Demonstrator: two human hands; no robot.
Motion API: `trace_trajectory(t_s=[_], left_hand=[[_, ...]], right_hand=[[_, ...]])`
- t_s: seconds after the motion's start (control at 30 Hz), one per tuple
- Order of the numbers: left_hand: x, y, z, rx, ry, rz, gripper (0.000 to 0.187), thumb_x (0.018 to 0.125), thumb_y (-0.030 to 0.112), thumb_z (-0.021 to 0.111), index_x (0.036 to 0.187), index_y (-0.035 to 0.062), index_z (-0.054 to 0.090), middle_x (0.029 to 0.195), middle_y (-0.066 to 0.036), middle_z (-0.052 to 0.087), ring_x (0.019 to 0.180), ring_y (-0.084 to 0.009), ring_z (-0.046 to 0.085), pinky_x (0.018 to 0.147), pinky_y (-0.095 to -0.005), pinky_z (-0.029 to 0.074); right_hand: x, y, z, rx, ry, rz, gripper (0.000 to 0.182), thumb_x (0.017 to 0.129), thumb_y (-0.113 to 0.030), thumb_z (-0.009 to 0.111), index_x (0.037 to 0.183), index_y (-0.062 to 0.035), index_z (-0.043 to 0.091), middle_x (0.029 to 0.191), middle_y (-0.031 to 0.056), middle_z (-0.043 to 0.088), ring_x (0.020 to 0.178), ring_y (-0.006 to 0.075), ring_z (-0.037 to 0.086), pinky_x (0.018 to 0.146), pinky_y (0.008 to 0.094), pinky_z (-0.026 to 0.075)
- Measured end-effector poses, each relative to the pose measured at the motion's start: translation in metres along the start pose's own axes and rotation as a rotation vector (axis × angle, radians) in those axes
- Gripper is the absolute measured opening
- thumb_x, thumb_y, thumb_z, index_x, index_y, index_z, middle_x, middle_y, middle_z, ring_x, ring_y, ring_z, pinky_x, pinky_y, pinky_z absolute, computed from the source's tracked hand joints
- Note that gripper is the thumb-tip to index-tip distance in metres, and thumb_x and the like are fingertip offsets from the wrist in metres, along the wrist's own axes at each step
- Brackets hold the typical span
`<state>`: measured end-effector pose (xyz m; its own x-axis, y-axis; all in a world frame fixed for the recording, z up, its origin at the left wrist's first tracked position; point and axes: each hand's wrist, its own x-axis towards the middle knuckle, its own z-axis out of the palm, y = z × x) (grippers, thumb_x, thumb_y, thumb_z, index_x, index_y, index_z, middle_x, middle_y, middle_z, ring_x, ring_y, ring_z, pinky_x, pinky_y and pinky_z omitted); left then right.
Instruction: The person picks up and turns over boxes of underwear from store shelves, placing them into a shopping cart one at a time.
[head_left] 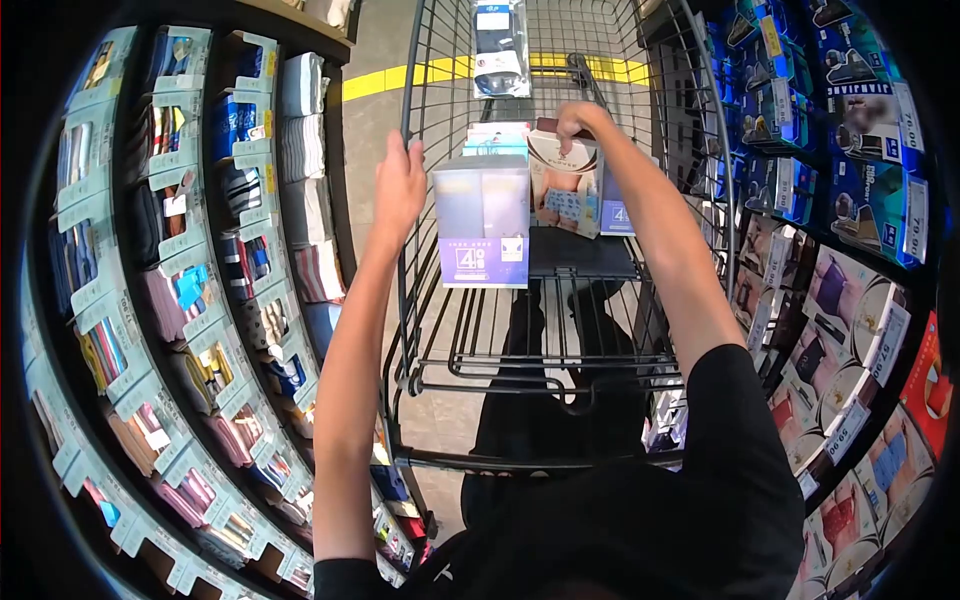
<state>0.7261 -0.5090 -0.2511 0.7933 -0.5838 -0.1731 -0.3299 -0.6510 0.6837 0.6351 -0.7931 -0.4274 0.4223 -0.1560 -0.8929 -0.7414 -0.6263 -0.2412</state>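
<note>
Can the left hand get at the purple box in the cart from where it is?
Probably yes. The left hand grips the cart's side rim, and the purple box stands just inside, beside it, with nothing between. The right hand is on another box farther in.

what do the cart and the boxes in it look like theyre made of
Cart: seems dark coated metal wire, going by its thin rigid grid and slight sheen; the left hand grips its rim. Boxes: the purple box looks like printed cardboard, with flat faces, sharp edges and a faint gloss. The box under the right hand looks the same.
</note>
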Motion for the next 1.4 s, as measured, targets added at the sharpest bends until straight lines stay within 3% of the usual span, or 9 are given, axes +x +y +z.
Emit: trace_trajectory(t_s=[0.07, 0.13, 0.23, 0.5, 0.6, 0.73, 1.13, 1.2, 1.4], left_hand=[[0.003, -0.005, 0.005, 0.019, 0.003, 0.011, 0.025, 0.099, 0.023, 0.047, 0.095, -0.0010, 0.042, 0.067, -0.026, 0.056, 0.068, -0.0496, 0.055, 0.062, -0.0522, 0.040], [0.001, 0.000, 0.000, 0.078, -0.023, -0.020, 0.026, 0.099, 0.024, 0.047, 0.095, -0.0013, 0.043, 0.067, -0.027, 0.055, 0.069, -0.0494, 0.055, 0.062, -0.0514, 0.041], [0.003, -0.003, 0.001, 0.108, -0.039, -0.087, 0.029, 0.100, 0.028, 0.046, 0.096, -0.0011, 0.042, 0.069, -0.026, 0.057, 0.070, -0.0476, 0.056, 0.062, -0.0485, 0.043], [0.005, -0.003, 0.004, 0.120, -0.063, -0.103, 0.033, 0.101, 0.032, 0.044, 0.100, -0.0008, 0.043, 0.077, -0.021, 0.062, 0.071, -0.0376, 0.061, 0.065, -0.0417, 0.046], [0.003, -0.005, 0.007, 0.069, -0.013, -0.038, 0.031, 0.100, 0.028, 0.047, 0.095, -0.0013, 0.040, 0.063, -0.025, 0.053, 0.059, -0.0444, 0.050, 0.058, -0.0470, 0.042], [0.003, -0.004, 0.005, 0.088, -0.022, -0.056, 0.031, 0.100, 0.029, 0.047, 0.095, -0.0013, 0.040, 0.062, -0.024, 0.053, 0.059, -0.0435, 0.051, 0.058, -0.0471, 0.042], [0.004, -0.004, 0.006, 0.114, -0.022, -0.069, 0.033, 0.100, 0.031, 0.047, 0.100, -0.0015, 0.043, 0.064, -0.024, 0.056, 0.062, -0.0421, 0.057, 0.060, -0.0463, 0.044], [0.003, -0.002, 0.005, 0.135, -0.075, -0.180, 0.031, 0.101, 0.030, 0.047, 0.106, -0.0007, 0.046, 0.080, -0.016, 0.064, 0.072, -0.0261, 0.062, 0.067, -0.0368, 0.048], [0.003, 0.002, 0.003, 0.161, -0.110, -0.210, 0.032, 0.101, 0.030, 0.047, 0.106, -0.0015, 0.047, 0.079, -0.016, 0.064, 0.075, -0.0264, 0.064, 0.069, -0.0362, 0.049]], right_hand=[[0.007, 0.012, -0.006, -0.039, -0.023, -0.095, 0.054, 0.057, -0.012, 0.086, 0.106, 0.0001, 0.067, 0.099, 0.0210, 0.068, 0.086, 0.0332, 0.068, 0.074, 0.0438, 0.055], [-0.005, 0.015, -0.017, 0.190, -0.311, -0.295, 0.051, 0.059, -0.004, 0.083, 0.107, -0.0066, 0.065, 0.094, 0.0144, 0.070, 0.080, 0.0288, 0.069, 0.068, 0.0420, 0.056], [0.017, 0.025, -0.017, 0.290, -0.444, -0.255, 0.056, 0.068, 0.002, 0.074, 0.120, -0.0129, 0.058, 0.105, 0.0124, 0.067, 0.092, 0.0306, 0.066, 0.075, 0.0484, 0.054], [0.063, 0.038, -0.004, 0.237, -0.481, -0.225, 0.061, 0.066, 0.001, 0.076, 0.121, -0.0150, 0.057, 0.104, 0.0098, 0.066, 0.093, 0.0289, 0.063, 0.075, 0.0477, 0.051], [0.072, 0.040, -0.004, 0.184, -0.480, -0.193, 0.060, 0.064, -0.001, 0.077, 0.119, -0.0146, 0.058, 0.102, 0.0097, 0.065, 0.093, 0.0282, 0.061, 0.075, 0.0466, 0.049], [0.077, 0.038, -0.005, 0.203, -0.582, -0.271, 0.061, 0.067, -0.002, 0.077, 0.123, -0.0137, 0.055, 0.105, 0.0116, 0.064, 0.093, 0.0292, 0.061, 0.074, 0.0469, 0.050], [0.101, 0.041, 0.013, 0.043, -0.426, -0.209, 0.071, 0.071, -0.004, 0.075, 0.135, -0.0163, 0.047, 0.124, 0.0153, 0.059, 0.105, 0.0343, 0.060, 0.086, 0.0483, 0.051], [0.102, 0.042, 0.013, 0.138, -0.390, -0.178, 0.068, 0.065, -0.001, 0.077, 0.128, -0.0101, 0.052, 0.107, 0.0142, 0.064, 0.097, 0.0301, 0.062, 0.079, 0.0461, 0.051], [0.099, 0.041, 0.009, 0.223, -0.443, -0.208, 0.068, 0.063, 0.001, 0.076, 0.126, -0.0089, 0.053, 0.107, 0.0140, 0.064, 0.095, 0.0297, 0.062, 0.079, 0.0442, 0.051]])
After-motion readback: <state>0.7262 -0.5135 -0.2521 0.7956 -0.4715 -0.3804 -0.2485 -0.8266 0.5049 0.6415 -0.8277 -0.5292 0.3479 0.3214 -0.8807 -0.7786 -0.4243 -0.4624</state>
